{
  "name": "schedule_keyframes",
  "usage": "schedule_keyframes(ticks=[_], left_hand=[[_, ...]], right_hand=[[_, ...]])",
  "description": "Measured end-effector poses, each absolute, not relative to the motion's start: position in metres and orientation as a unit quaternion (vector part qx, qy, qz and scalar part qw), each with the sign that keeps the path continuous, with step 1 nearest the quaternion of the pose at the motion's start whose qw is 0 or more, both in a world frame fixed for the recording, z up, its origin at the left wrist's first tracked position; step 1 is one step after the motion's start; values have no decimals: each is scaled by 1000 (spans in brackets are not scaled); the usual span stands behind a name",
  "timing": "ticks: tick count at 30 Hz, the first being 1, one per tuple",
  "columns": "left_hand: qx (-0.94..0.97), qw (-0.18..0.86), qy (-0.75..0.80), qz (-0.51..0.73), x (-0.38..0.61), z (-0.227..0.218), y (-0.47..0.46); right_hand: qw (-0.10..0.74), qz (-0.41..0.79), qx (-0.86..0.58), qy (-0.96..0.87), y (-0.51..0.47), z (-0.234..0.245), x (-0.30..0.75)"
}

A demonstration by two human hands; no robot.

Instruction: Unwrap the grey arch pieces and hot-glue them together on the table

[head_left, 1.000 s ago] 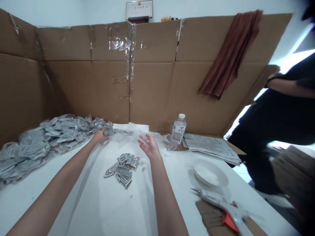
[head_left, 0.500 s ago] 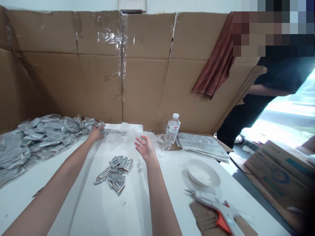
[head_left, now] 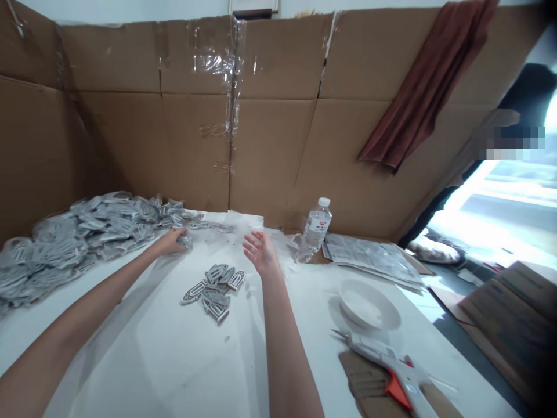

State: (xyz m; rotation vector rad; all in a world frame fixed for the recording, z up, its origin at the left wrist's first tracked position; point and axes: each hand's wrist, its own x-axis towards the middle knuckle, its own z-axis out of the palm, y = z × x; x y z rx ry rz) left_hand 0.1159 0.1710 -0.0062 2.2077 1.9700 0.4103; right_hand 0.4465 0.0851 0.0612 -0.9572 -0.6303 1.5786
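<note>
Co-worker (head_left: pixel 528 96) moved rightward; my left hand (head_left: pixel 172 241) curls on the within-reach silver badges (head_left: pixel 100 232); my right hand (head_left: pixel 260 252) stays open, empty.

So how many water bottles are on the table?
1: a plastic water bottle standing at the far edge of the table, near the cardboard wall, beside the papers. Another could be hidden.

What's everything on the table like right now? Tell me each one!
Left hand, curled on the pile of silver pieces
Right hand, open, fingers spread
Water bottle, upright, capped
Hot glue gun, lying on cardboard
White dish, right way up
Brown cloth, hanging on the cardboard wall
</note>
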Motion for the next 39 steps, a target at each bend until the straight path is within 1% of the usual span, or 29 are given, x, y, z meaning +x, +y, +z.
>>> schedule_keyframes(ticks=[3,6,13,16,18,20,24,29,31,35,39], left_hand=[[744,101,644,148,115,-5,136],[747,131,630,165,124,-3,101],[741,265,584,198,153,17,49],[710,318,598,194,156,29,45],[687,343,611,192,156,35,45],[671,365,617,191,157,38,45],[657,405,610,178,158,40,44],[645,431,612,153,154,39,47],[646,432,612,149,152,37,49],[650,421,615,149,147,31,55],[646,398,633,155,144,22,63]], right_hand=[[537,661,-419,-315,84,63,438],[488,644,-441,-391,80,62,423],[287,563,-504,-589,66,48,371],[239,523,-524,-628,57,40,352],[231,506,-526,-643,52,35,343],[241,490,-529,-650,51,32,337],[294,471,-527,-643,59,30,336],[357,490,-505,-615,73,38,358],[358,494,-509,-607,76,44,372],[324,499,-525,-610,77,52,397],[311,469,-553,-615,79,52,407]])
